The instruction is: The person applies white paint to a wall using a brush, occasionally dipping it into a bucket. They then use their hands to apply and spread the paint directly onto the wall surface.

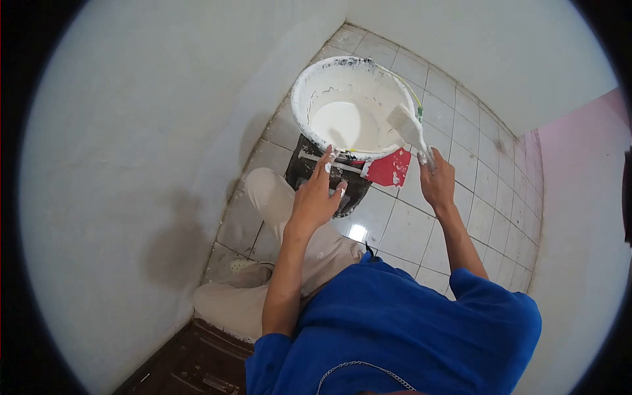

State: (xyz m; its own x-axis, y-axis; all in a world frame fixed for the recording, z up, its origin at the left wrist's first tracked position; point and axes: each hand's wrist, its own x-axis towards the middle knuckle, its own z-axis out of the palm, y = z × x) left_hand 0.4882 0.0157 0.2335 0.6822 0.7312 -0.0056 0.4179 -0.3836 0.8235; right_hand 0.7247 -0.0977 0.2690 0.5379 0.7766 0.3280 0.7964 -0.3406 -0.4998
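Note:
My right hand (438,179) is closed round the paint-smeared handle of a paintbrush (411,129). Thick white paint coats the brush, whose bristle end overlaps the right inner side of a white bucket (301,112). White paint (337,124) lies in the bottom of the bucket, and dried smears mark its wall and rim. My left hand (317,201) has its fingers spread, with a fingertip right at the near rim. White paint spots that hand's fingers. Below the rim, between my hands, are a pale rod (342,167) and a paint-splashed red flat piece (388,170).
A dark, paint-spotted base (303,172) shows under the bucket. Pale walls (145,118) stand close on the left and at the back. White floor tiles (411,227) run to the right. My bent leg (273,197) is near the bucket; a dark brown panel (191,362) lies at lower left.

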